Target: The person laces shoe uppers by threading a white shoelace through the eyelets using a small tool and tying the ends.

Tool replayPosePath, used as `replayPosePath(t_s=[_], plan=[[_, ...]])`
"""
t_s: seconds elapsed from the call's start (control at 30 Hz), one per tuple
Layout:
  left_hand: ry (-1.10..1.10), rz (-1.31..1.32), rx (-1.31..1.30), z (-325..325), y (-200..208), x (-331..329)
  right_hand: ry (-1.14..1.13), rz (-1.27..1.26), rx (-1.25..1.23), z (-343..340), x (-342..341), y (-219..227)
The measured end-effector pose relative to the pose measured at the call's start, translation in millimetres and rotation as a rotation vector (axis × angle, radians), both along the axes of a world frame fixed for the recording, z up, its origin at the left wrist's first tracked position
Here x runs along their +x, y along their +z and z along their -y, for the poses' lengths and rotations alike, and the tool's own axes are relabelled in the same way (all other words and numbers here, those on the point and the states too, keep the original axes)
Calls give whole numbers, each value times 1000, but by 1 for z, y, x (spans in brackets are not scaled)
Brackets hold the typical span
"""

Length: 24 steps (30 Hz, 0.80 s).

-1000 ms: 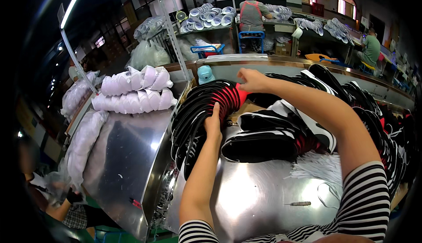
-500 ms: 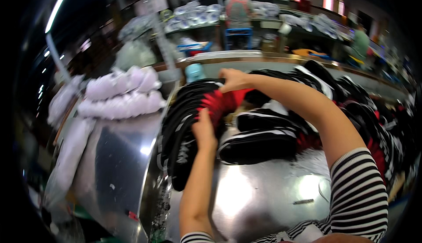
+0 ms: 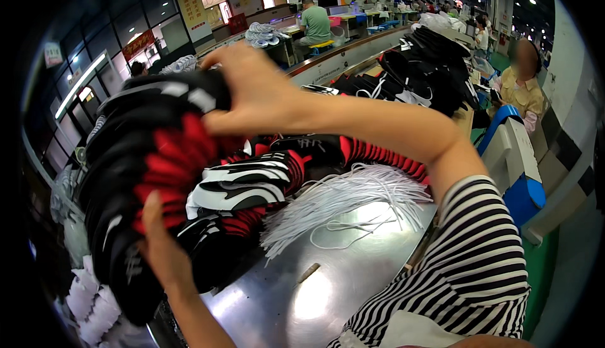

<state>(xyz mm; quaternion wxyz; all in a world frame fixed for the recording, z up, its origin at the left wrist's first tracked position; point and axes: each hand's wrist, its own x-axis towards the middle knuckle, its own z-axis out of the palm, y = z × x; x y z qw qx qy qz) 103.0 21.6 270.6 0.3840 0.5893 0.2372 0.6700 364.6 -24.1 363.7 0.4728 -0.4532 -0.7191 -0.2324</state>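
A long nested row of black shoe uppers (image 3: 110, 184) with red linings is gripped between my two hands at the left, raised close to me and slightly blurred. My right hand (image 3: 261, 93) reaches across and clasps its far end, thumb below and fingers over the top. At the near end, my left hand (image 3: 167, 256) presses against the row with its thumb up; its other fingers are hidden. Just right of the row lie black-and-white uppers (image 3: 242, 184) with red linings. Beside them, a bundle of white shoelaces (image 3: 353, 200) spreads over the metal table (image 3: 252, 310).
A small brown stick-like object (image 3: 308, 273) rests on the table. More black uppers (image 3: 435, 64) are heaped at the far right, near a blue-and-white machine part (image 3: 520, 190). One person (image 3: 523, 90) is at the right; another (image 3: 315, 23) sits farther back. White bundles (image 3: 94, 304) lie lower left.
My view has swung to the right. The row of uppers, between the other uppers and the table's left side before, is now raised and nearer in both hands.
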Motion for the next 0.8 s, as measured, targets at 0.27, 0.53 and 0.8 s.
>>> replayPosePath(t_s=[0.27, 0.53, 0.8], plan=[[-654, -147, -91, 33, 30, 246, -462, -127, 25, 165, 181, -18], [-1157, -291, -319, 12, -53, 421, -868, -134, -40, 207, 274, -110], [-1042, -507, -338, 6, -81, 432, -982, -123, -234, 191, 299, -156]])
